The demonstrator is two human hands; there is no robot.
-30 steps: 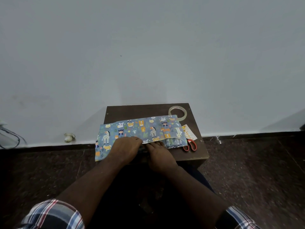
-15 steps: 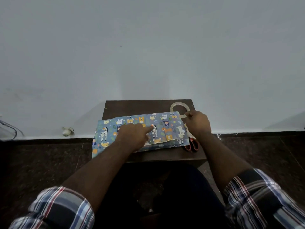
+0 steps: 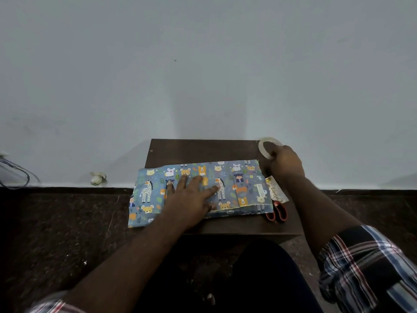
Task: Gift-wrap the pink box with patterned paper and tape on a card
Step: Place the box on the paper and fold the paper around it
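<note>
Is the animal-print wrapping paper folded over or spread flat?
Folded over: the paper shows an overlapping edge along its near side, pressed down by the left hand.

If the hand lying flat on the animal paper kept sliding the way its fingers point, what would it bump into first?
Probably nothing on the table: the left hand points up across the wrapping paper toward bare table, then the wall. Depth is hard to judge.

There is just one camera, worn on the person's head. It looks forward and down at the small brown table [image 3: 203, 150], which sits low in the middle of the picture. The white wall [image 3: 203, 64] behind the table fills the top half. The view is wide.
</note>
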